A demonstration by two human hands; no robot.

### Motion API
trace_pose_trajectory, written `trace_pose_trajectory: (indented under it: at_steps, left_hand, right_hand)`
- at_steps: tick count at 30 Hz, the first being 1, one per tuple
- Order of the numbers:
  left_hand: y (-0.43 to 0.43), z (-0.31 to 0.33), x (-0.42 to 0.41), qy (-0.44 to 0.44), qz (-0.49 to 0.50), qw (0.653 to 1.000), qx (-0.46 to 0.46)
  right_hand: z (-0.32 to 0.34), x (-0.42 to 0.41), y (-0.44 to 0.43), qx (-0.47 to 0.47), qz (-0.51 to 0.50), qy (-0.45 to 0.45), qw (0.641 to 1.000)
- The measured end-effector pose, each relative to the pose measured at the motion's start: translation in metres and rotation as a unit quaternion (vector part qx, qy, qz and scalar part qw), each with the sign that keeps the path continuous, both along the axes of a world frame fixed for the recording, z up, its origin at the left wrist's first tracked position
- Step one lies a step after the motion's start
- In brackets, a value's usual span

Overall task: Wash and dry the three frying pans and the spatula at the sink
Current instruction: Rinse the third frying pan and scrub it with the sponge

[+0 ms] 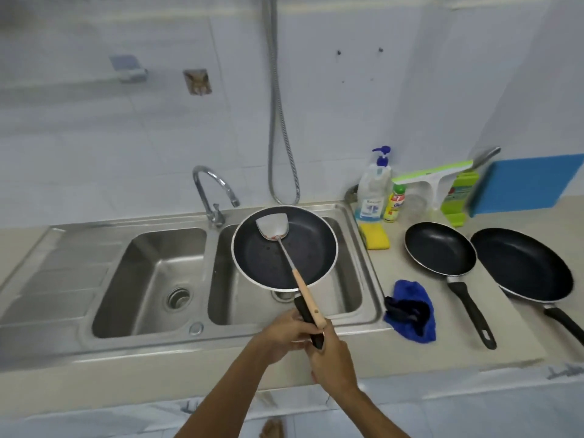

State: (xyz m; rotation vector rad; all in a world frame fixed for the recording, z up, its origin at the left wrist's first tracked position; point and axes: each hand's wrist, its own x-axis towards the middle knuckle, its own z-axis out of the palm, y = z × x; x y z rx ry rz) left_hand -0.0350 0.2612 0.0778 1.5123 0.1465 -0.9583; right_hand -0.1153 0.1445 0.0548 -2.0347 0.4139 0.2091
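Observation:
A black frying pan hangs over the right sink basin. A metal spatula with a wooden handle lies in it, blade toward the tap. My left hand is closed around the pan's black handle. My right hand grips the handle's near end, where the spatula's wooden end rests against it. Two more black pans sit on the counter to the right, a smaller one and a larger one, handles pointing toward me.
The left basin and a drainboard lie to the left, with the tap between the basins. A blue cloth lies beside the sink. A yellow sponge, soap bottles and a green squeegee stand by the wall.

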Motion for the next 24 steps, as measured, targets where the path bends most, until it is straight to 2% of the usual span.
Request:
trace_pose_trajectory:
  at_steps: [4,7,9,11,17,20,22,24]
  left_hand:
    - [0.028,-0.020,0.031,0.079,0.072,0.993,-0.048]
    - [0.033,-0.036,0.044,0.159,0.137,0.973,-0.092]
    - [0.031,-0.051,0.050,0.173,0.168,0.967,-0.086]
    - [0.027,-0.062,0.054,0.143,0.196,0.969,-0.051]
    - [0.021,-0.080,0.064,0.009,0.180,0.983,0.042]
    - [0.018,-0.078,0.076,0.003,0.192,0.981,0.037]
    - [0.020,-0.078,0.082,0.011,0.201,0.979,0.027]
    - [0.024,-0.080,0.087,-0.002,0.194,0.980,0.039]
  right_hand:
    - [-0.010,0.029,0.046,-0.016,-0.031,0.034,0.999]
    - [-0.018,0.037,0.068,-0.038,-0.042,0.062,0.996]
    - [-0.024,0.040,0.075,-0.051,-0.046,0.078,0.995]
    - [-0.028,0.043,0.078,-0.053,-0.047,0.097,0.993]
    - [-0.018,0.062,0.075,0.011,-0.056,0.100,0.993]
    - [-0.006,0.077,0.059,0.054,-0.007,0.116,0.992]
    - [0.008,0.086,0.035,0.100,0.066,0.155,0.981]
    - [0.026,0.095,0.000,0.185,0.086,0.234,0.951]
